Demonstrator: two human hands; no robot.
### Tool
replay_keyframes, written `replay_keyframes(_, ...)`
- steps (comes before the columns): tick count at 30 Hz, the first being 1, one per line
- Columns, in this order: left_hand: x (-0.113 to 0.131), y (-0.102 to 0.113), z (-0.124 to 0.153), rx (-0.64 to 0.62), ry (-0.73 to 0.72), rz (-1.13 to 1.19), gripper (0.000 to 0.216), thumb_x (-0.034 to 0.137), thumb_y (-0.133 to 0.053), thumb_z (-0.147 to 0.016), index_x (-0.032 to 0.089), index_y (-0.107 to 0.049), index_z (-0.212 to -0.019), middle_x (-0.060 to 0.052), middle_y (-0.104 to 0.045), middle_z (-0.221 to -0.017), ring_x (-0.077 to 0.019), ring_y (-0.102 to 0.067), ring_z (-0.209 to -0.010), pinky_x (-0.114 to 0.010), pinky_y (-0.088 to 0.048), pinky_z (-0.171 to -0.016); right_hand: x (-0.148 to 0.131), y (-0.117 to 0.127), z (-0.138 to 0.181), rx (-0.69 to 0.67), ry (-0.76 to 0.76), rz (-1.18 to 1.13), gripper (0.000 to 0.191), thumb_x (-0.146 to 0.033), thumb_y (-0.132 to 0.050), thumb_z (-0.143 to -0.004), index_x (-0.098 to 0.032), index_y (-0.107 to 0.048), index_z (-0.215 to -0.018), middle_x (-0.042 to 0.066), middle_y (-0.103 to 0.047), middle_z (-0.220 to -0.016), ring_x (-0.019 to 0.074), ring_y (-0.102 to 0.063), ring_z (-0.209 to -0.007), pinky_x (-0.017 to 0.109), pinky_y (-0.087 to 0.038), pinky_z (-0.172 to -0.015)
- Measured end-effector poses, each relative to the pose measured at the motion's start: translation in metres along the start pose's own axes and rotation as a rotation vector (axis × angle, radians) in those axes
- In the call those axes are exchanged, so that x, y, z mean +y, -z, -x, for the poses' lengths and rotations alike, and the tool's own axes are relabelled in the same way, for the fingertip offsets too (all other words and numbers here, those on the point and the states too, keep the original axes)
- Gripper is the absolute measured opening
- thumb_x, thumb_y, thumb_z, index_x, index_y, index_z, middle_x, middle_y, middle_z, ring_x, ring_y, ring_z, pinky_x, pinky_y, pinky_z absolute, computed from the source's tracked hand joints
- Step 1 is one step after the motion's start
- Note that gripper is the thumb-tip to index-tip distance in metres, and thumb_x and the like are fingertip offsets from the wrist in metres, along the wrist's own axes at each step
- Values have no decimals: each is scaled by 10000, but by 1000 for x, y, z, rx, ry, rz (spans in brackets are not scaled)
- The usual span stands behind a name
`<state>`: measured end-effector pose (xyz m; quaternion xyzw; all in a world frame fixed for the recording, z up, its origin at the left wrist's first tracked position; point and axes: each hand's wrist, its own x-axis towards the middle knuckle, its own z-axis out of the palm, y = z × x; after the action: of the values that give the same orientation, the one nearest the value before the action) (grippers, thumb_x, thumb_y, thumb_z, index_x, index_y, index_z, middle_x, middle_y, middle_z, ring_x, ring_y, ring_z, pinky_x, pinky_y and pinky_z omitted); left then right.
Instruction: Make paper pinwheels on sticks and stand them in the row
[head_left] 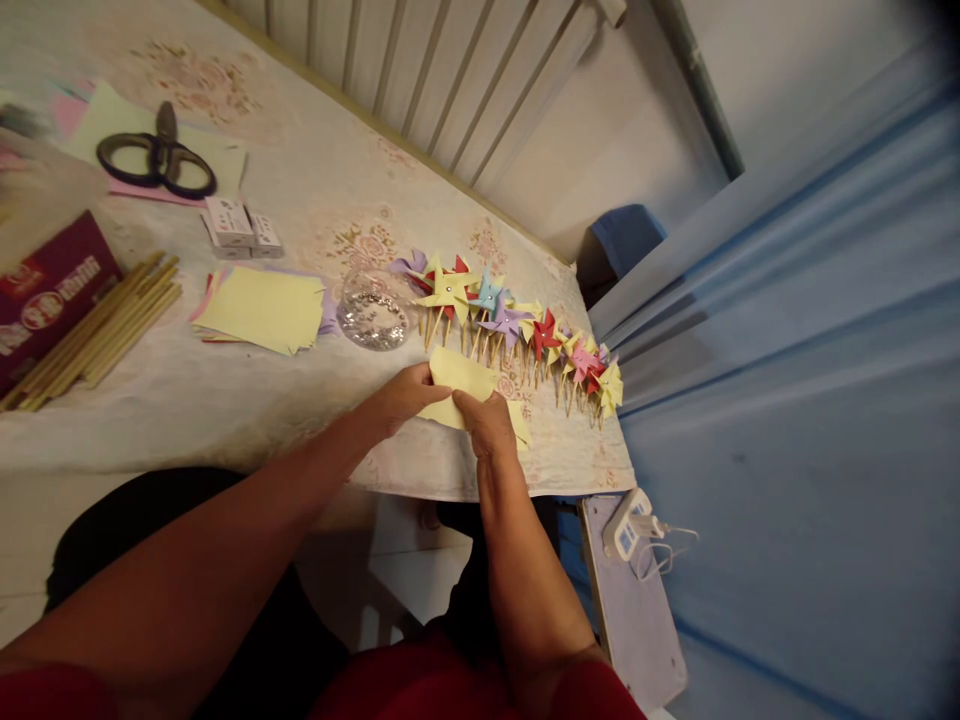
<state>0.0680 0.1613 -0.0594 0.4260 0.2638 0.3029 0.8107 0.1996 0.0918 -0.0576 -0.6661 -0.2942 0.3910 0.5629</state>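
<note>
Both my hands grip a sheet of yellow paper (463, 372) just above the front part of the table. My left hand (409, 395) pinches its left edge, the thumb lying on top. From the right, my right hand (489, 422) presses its thumb on the lower edge, close to the left thumb. Part of another yellow paper piece (519, 424) shows beside my right hand. Behind the paper stretches a row of finished paper pinwheels (506, 322) on thin sticks, in yellow, red, purple, blue and pink. A clear round dish (373, 312) of small shiny pieces sits left of them.
Further left lie a stack of coloured paper (262, 308), small white boxes (238, 228), scissors (157, 160) on paper sheets, and a bundle of sticks (112, 330) against a dark red box (56, 290). A power strip (628, 525) rests on a low stand at right.
</note>
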Motion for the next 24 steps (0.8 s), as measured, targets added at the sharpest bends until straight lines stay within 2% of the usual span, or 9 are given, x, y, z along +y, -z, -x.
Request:
replay_keyframes(7, 0, 0, 0, 1, 38, -15, 449, 274, -808, -530, 112, -692, -932, -76, -756, -876, -253, -689, -843, -364, -510, -808, -1, 0, 1, -18, -17, -38, 305, -250, -760, -613, -177, -734, -908, 30, -783, -860, 186, -721, -687, 310, -582, -687)
replay_keyframes(14, -8, 7, -5, -34, 34, 37, 354, 236, -751, -610, 137, -702, -947, -59, -751, -833, -214, -685, -810, -309, -511, -752, -4, 11, 12, -48, 0, -114, 277, -270, -768, -604, -175, -740, -863, 9, -761, -743, 170, -672, -632, 285, -535, -623)
replay_keyframes(19, -9, 7, -6, -58, 39, 72, 385, 241, -766, -584, 125, -690, -943, -63, -743, -819, -206, -680, -779, -295, -505, -722, -2, 16, 19, 38, 39, -73, 198, -262, -747, -594, -177, -700, -767, -52, -644, -585, 86, -483, -484, 215, -393, -505)
replay_keyframes(24, -5, 5, -4, -80, 52, 134, 421, 247, -771, -556, 117, -684, -947, -67, -740, -822, -220, -689, -794, -294, -508, -713, -2, 16, 20, 103, 105, 4, 234, -285, -703, -614, -187, -661, -822, -48, -609, -617, 100, -492, -542, 229, -409, -552)
